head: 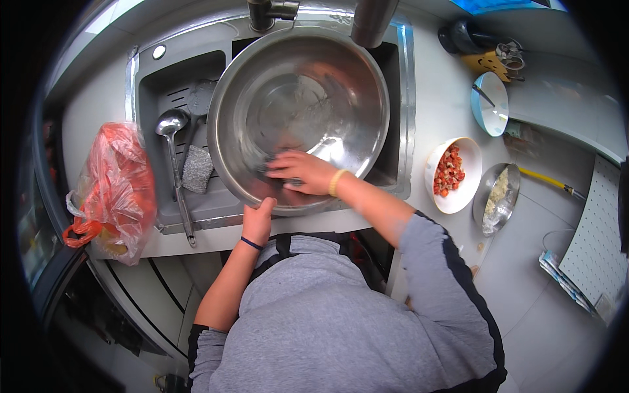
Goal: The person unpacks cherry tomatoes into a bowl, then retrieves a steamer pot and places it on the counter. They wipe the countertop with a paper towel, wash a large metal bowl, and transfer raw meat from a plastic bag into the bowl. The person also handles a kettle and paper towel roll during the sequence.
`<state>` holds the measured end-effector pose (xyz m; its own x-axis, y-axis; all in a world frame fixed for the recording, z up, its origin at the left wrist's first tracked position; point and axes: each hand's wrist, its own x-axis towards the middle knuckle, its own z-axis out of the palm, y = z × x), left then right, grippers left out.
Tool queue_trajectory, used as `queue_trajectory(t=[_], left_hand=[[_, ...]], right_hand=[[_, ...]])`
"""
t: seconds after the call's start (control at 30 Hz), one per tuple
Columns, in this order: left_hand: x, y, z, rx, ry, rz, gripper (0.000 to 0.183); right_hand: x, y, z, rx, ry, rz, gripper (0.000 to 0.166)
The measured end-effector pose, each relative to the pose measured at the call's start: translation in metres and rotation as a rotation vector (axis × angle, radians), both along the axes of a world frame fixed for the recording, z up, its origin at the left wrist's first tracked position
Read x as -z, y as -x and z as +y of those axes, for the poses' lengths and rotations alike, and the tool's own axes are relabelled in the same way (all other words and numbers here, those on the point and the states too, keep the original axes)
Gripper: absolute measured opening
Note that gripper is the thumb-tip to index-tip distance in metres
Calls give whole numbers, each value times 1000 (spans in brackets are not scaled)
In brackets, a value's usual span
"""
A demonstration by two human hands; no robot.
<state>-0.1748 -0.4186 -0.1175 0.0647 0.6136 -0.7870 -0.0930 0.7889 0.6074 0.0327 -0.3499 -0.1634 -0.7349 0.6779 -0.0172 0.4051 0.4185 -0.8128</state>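
Observation:
A large stainless steel basin rests over the right bowl of a double sink, with a shiny wet look inside. My left hand grips its near rim, the thumb on top of the edge. Inside the basin, against its near wall, is my right hand, blurred, with a dark scouring pad under its fingers. In the left bowl lie a steel ladle, a dark-handled spatula and a silvery scrubbing sponge.
A faucet stands behind the basin. On the left counter sits a red plastic bag. To the right are a white bowl of diced red food, a steel bowl with pale contents, a blue-white bowl and a yellow-handled tool.

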Motion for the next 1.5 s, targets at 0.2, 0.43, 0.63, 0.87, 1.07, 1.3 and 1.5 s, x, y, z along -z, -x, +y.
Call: queue_trajectory(t=[0.2, 0.43, 0.63, 0.87, 1.07, 1.3, 1.5], left_hand=[[-3, -11, -2, -145, -53, -36, 18], [0, -3, -1, -58, -18, -38, 19], [-5, -13, -1, -197, -133, -61, 18], [3, -3, -3, -43, -38, -29, 22], [-2, 0, -1, -5, -20, -15, 24], [-11, -3, 0, -29, -90, -22, 24], [-9, -3, -1, -32, -45, -36, 23]], right_hand=[[-22, -94, 53, 133, -296, -744, 41], [1, 26, 122, 520, -446, -158, 59], [-4, 32, 3, -35, 106, 192, 53], [-34, -93, 58, 98, -421, -910, 46], [-6, 11, 125, 384, -407, -274, 65], [-12, 0, 8, -299, 80, 23, 54], [-26, -96, 55, 34, -440, -854, 53]])
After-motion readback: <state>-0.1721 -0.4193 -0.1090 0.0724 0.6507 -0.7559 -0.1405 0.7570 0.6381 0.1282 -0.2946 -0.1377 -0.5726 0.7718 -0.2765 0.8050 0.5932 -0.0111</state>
